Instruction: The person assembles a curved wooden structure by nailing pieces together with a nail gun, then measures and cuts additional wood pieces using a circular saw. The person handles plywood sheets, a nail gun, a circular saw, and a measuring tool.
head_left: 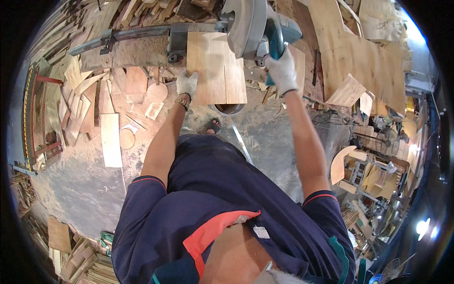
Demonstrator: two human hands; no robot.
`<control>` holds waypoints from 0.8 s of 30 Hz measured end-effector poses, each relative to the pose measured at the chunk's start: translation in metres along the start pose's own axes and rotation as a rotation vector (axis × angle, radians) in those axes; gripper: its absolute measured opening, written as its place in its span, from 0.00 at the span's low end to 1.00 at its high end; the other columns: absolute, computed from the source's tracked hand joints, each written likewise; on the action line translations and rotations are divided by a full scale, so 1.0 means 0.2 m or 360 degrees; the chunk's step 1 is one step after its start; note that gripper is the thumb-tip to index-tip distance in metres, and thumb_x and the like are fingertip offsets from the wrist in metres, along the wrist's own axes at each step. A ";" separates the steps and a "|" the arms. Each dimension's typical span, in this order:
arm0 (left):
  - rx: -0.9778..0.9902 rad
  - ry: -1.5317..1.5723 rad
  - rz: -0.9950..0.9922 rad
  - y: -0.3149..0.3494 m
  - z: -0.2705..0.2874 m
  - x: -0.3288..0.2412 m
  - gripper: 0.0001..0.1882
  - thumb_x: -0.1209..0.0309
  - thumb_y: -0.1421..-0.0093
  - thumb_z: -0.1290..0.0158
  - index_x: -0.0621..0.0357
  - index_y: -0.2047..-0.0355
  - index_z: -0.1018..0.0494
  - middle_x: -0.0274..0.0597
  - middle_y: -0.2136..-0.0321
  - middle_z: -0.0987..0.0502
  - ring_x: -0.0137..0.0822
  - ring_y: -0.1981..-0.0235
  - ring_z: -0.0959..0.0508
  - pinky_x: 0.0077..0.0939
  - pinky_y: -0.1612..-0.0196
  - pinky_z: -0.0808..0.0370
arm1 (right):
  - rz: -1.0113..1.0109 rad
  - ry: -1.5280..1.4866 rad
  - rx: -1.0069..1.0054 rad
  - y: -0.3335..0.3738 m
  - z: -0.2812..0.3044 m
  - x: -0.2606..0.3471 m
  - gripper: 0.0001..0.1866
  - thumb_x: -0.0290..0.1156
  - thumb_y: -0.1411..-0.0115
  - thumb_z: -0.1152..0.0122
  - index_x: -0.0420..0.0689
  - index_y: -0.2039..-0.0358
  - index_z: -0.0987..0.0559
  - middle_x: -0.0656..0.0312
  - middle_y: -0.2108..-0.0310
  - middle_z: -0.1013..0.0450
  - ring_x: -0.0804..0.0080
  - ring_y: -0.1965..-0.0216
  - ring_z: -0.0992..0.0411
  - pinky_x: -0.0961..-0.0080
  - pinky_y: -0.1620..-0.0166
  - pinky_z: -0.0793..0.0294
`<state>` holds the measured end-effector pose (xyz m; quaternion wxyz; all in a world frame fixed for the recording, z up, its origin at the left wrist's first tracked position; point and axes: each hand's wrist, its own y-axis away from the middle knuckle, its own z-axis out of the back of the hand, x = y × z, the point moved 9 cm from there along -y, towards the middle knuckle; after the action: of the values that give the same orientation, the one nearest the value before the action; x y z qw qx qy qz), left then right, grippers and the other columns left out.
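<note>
A pale wooden board (208, 66) lies flat on the bed of a mitre saw (246, 28), with a dark line running lengthwise down its right part. My left hand (187, 84), in a white knit glove, grips the board's left edge near its front corner. The teal handle (274, 40) of the saw is wrapped by my gloved right hand (282, 73), to the right of the board. The grey blade guard hangs over the board's far right corner and hides the blade. I cannot tell whether the blade touches the wood.
A metal rail (137, 33) extends left from the saw. Wood offcuts (111, 139) and round discs (126, 138) litter the floor at left. Large plywood sheets (364, 61) lean at far right. My sandalled foot (213, 125) stands just below the saw bed.
</note>
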<state>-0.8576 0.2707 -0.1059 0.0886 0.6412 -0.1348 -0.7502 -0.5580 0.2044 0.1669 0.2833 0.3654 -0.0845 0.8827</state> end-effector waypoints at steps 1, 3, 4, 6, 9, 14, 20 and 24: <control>0.0006 -0.0026 0.0026 0.00 0.00 0.00 0.19 0.61 0.44 0.39 0.64 0.60 0.20 0.47 0.69 0.16 0.38 0.68 0.17 0.34 0.63 0.24 | 0.0004 0.0010 -0.0026 0.01 -0.03 -0.05 0.22 0.33 0.53 0.37 0.38 0.57 0.27 0.48 0.68 0.23 0.54 0.68 0.22 0.61 0.60 0.23; 0.0031 -0.0089 0.0077 0.01 0.00 0.01 0.19 0.60 0.44 0.39 0.63 0.60 0.19 0.48 0.69 0.16 0.38 0.68 0.17 0.35 0.62 0.24 | 0.0005 0.0030 -0.0087 0.05 -0.08 -0.13 0.23 0.33 0.54 0.36 0.37 0.57 0.27 0.49 0.69 0.24 0.50 0.65 0.23 0.60 0.58 0.25; 0.0021 -0.0052 0.0099 0.02 0.00 0.02 0.19 0.60 0.44 0.39 0.64 0.60 0.19 0.48 0.69 0.16 0.39 0.68 0.17 0.35 0.62 0.24 | -0.0002 0.0020 -0.0094 0.05 -0.10 -0.16 0.23 0.33 0.54 0.36 0.37 0.57 0.27 0.49 0.69 0.24 0.50 0.66 0.23 0.60 0.58 0.25; 0.0002 0.0021 0.0128 0.02 0.00 -0.01 0.19 0.60 0.45 0.39 0.64 0.60 0.19 0.49 0.69 0.16 0.39 0.68 0.17 0.35 0.62 0.24 | -0.0004 -0.0044 -0.0134 0.05 -0.13 -0.20 0.22 0.32 0.53 0.36 0.37 0.57 0.27 0.50 0.69 0.23 0.53 0.67 0.23 0.61 0.59 0.25; -0.0008 -0.0008 0.0083 0.03 0.02 -0.03 0.20 0.60 0.45 0.40 0.63 0.59 0.19 0.49 0.68 0.16 0.40 0.67 0.17 0.36 0.62 0.24 | -0.0035 -0.0106 -0.0145 0.08 -0.16 -0.22 0.20 0.30 0.53 0.37 0.38 0.58 0.26 0.52 0.69 0.22 0.58 0.68 0.22 0.64 0.60 0.24; 0.0001 -0.0096 0.0098 0.05 0.02 -0.06 0.18 0.62 0.43 0.41 0.65 0.59 0.20 0.44 0.68 0.16 0.33 0.68 0.19 0.31 0.62 0.24 | -0.0022 -0.0236 -0.0200 0.11 -0.21 -0.28 0.18 0.26 0.54 0.37 0.40 0.60 0.26 0.56 0.68 0.21 0.60 0.68 0.21 0.65 0.60 0.23; 0.0043 0.0094 0.0208 0.04 0.01 -0.03 0.19 0.64 0.42 0.40 0.67 0.56 0.21 0.42 0.66 0.16 0.30 0.68 0.21 0.28 0.62 0.24 | 0.0071 -0.0255 -0.0272 0.10 -0.28 -0.37 0.17 0.24 0.54 0.40 0.42 0.60 0.27 0.57 0.70 0.21 0.59 0.68 0.21 0.65 0.60 0.23; -0.0022 0.0072 0.0189 0.10 0.03 -0.10 0.18 0.64 0.43 0.40 0.67 0.59 0.21 0.48 0.68 0.16 0.38 0.68 0.17 0.36 0.62 0.22 | 0.0100 -0.0252 -0.0329 0.13 -0.35 -0.47 0.16 0.24 0.53 0.40 0.42 0.61 0.27 0.57 0.70 0.21 0.59 0.69 0.21 0.65 0.60 0.24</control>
<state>-0.8614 0.2584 -0.0791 0.1404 0.6483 -0.1652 -0.7299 -0.5607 0.1677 0.0528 0.2841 0.4000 -0.2086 0.8460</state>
